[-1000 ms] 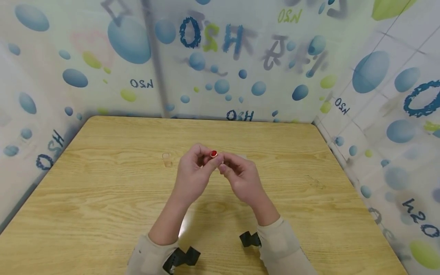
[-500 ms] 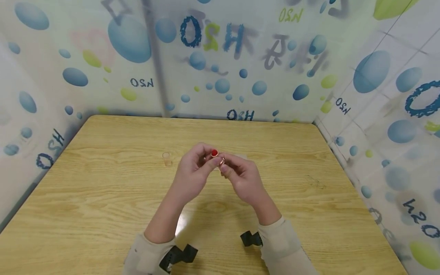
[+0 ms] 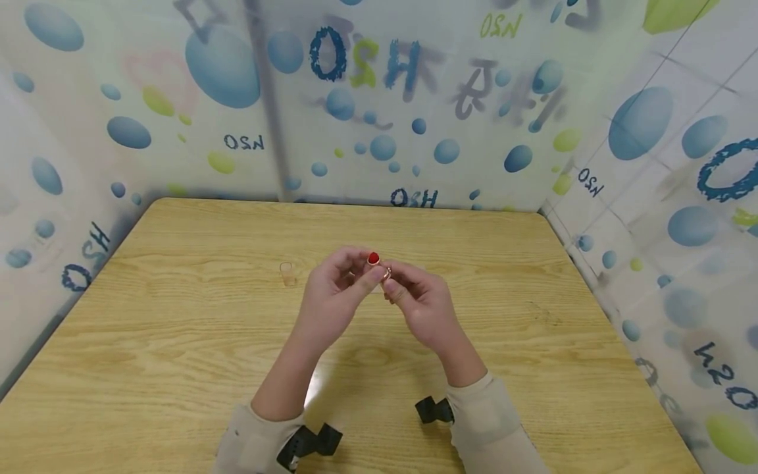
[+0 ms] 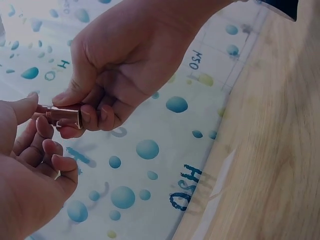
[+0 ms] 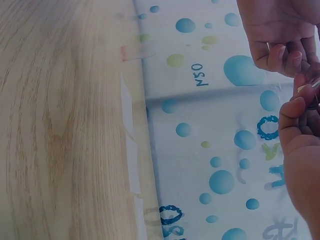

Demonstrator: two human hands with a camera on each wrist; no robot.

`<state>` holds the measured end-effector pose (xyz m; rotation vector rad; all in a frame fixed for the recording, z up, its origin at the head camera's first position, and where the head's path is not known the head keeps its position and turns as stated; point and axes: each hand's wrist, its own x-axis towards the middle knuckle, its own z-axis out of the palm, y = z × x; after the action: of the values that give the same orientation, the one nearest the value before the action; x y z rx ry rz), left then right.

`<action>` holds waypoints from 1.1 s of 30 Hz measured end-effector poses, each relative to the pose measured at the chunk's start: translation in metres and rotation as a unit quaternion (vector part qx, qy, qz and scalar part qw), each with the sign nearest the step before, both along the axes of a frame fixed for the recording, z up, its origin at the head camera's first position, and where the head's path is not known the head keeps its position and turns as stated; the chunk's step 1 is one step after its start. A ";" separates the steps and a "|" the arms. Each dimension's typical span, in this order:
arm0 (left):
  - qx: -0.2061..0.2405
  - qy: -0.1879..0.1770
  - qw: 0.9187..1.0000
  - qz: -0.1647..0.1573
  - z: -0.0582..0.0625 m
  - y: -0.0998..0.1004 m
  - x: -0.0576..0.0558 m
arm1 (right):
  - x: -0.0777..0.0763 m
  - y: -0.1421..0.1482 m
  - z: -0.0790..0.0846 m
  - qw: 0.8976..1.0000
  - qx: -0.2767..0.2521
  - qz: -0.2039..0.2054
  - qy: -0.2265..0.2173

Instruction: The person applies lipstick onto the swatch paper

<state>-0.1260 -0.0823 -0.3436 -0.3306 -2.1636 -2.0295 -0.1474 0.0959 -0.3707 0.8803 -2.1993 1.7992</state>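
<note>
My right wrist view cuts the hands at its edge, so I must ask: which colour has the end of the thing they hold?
Observer: It is red: the head view shows the red tip of a lipstick beside the fingers of the left hand.
Operator: Thank you. Is anything small lying nearby?
Observer: Yes, a small clear piece is on the table, to the left of that hand.
Operator: And the right hand, what does it pinch?
Observer: The left wrist view shows its thumb and fingers on a shiny tube.
</note>
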 end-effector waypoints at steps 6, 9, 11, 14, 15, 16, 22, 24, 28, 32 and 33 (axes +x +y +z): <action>0.004 0.022 1.000 0.020 -0.001 0.001 -0.001 | 0.000 0.000 0.000 1.000 0.000 0.010 0.009; 0.002 0.026 0.999 0.027 -0.002 0.000 -0.001 | 0.000 -0.001 0.000 1.000 0.001 0.013 0.011; -0.002 0.027 0.999 0.029 -0.002 -0.001 -0.002 | 0.001 -0.002 0.000 1.000 0.002 0.013 0.010; -0.004 0.026 0.999 0.029 -0.002 -0.001 -0.001 | 0.001 -0.002 0.000 1.000 0.003 0.014 0.009; -0.005 0.025 0.999 0.029 -0.002 -0.001 -0.001 | 0.001 -0.003 0.000 1.000 0.003 0.015 0.007; -0.005 0.024 0.999 0.029 -0.002 -0.001 -0.001 | 0.001 -0.003 0.000 1.000 0.003 0.014 0.006; -0.008 0.022 0.999 0.030 0.000 -0.002 -0.001 | 0.002 -0.003 0.000 1.000 0.001 0.017 0.000; -0.013 0.024 0.999 0.029 0.000 -0.002 -0.001 | 0.002 -0.003 0.001 1.000 0.001 0.019 -0.002; -0.019 0.027 0.999 0.025 -0.001 -0.003 -0.001 | 0.002 -0.003 0.001 1.000 0.006 0.019 -0.005; -0.017 0.032 0.999 0.028 -0.003 -0.002 -0.001 | 0.002 -0.002 -0.001 1.000 0.008 0.016 -0.006; -0.017 0.034 0.999 0.030 -0.003 -0.002 -0.001 | 0.002 -0.002 -0.001 1.000 0.008 0.016 -0.005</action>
<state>-0.1267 -0.0843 -0.3467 -0.3298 -2.1443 -1.9225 -0.1455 0.0941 -0.3716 0.9163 -2.2215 1.8060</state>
